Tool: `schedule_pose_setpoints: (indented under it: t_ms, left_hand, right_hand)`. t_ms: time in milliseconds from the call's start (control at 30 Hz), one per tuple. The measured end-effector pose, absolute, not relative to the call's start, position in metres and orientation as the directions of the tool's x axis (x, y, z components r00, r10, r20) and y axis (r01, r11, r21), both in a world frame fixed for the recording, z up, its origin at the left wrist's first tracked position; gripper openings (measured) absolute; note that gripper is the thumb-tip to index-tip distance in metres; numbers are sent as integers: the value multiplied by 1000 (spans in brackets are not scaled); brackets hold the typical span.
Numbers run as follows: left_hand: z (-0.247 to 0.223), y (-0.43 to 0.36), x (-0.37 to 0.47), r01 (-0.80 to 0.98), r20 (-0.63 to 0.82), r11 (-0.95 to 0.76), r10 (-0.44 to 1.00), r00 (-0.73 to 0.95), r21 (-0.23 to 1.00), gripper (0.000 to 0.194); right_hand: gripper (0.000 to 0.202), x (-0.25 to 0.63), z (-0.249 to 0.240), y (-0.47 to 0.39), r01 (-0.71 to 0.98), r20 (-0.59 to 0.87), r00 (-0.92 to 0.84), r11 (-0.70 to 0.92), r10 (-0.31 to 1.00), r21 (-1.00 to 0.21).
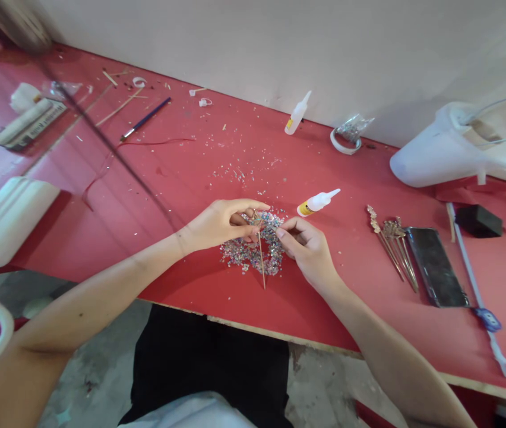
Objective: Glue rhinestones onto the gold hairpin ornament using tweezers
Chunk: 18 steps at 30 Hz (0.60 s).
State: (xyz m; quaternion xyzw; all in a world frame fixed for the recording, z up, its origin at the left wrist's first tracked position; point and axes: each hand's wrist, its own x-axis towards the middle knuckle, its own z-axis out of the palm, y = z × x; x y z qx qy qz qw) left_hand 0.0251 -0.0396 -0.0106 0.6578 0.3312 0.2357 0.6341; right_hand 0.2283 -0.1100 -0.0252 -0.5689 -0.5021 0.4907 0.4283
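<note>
A thin gold-coloured hair stick (262, 264) is held at its upper end by my left hand (217, 223), the shaft slanting down toward the table's front edge. Under and around it spreads a pile of small shiny stone chips (233, 252). At the pile's right side my right hand (309, 246) has thumb and forefinger pressed together; whatever they pinch is too small to make out. The stick's ornamented end is partly hidden by my left fingers. Just beyond my right hand lies a white glue bottle (318, 203) with a yellow label.
A second glue bottle (297, 116) and a bag of chips in a white ring (346, 139) lie by the wall. Finished-looking hair sticks (395, 244), a phone (436, 267) and a black block (478, 220) are on the right. A paintbrush (146, 119) rests at back left.
</note>
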Motion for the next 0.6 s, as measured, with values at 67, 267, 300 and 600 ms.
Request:
schedule_pose_setpoints:
  t_ms: [67, 267, 300, 600]
  left_hand:
    - [-11, -40, 25, 133, -105, 21, 732, 674, 991, 43]
    - [-10, -41, 25, 116, -93, 18, 725, 683, 993, 42]
    - [-10, -41, 25, 114, -93, 19, 724, 684, 993, 42]
    - [-9, -40, 25, 114, -106, 38, 722, 684, 993, 42]
  right_hand:
    - [22, 228, -26, -110, 153, -126, 13, -127, 992, -980]
    - [22, 229, -28, -110, 158, -127, 11, -127, 992, -979]
    - [23, 229, -28, -110, 161, -126, 13, -127, 992, -979]
    - [24, 227, -26, -110, 168, -129, 16, -130, 992, -977]
